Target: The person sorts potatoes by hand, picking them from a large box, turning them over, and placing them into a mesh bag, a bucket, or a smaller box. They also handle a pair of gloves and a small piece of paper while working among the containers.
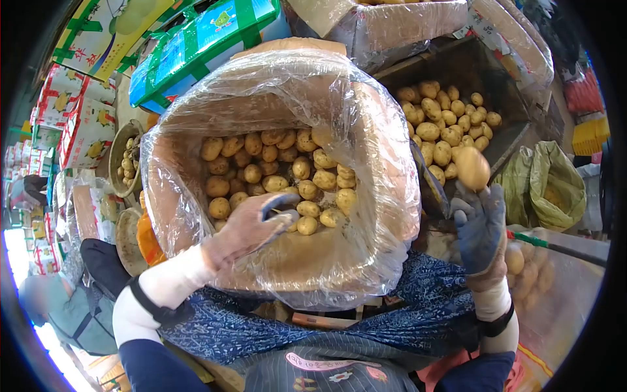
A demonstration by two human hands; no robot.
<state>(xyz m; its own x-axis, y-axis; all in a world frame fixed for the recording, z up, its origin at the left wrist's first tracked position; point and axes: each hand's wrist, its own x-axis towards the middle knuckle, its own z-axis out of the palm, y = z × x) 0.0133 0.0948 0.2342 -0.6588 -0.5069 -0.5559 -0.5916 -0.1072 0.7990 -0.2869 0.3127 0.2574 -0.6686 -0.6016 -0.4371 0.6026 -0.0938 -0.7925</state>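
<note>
A cardboard box [196, 124] lined with clear plastic is tilted toward me, with several yellow potatoes [274, 173] piled inside. My gloved left hand [251, 225] reaches into the box near the front potatoes, fingers curled; whether it grips one is hidden. My gloved right hand [480, 225] is raised to the right of the box and holds a single potato [472, 168] at its fingertips.
A second open box of potatoes [444, 121] lies behind on the right. Green plastic bags [555, 183] sit at far right, a bag of potatoes [529, 274] by my right wrist. Printed fruit cartons [85, 111] stack on the left, with a basket [124, 157].
</note>
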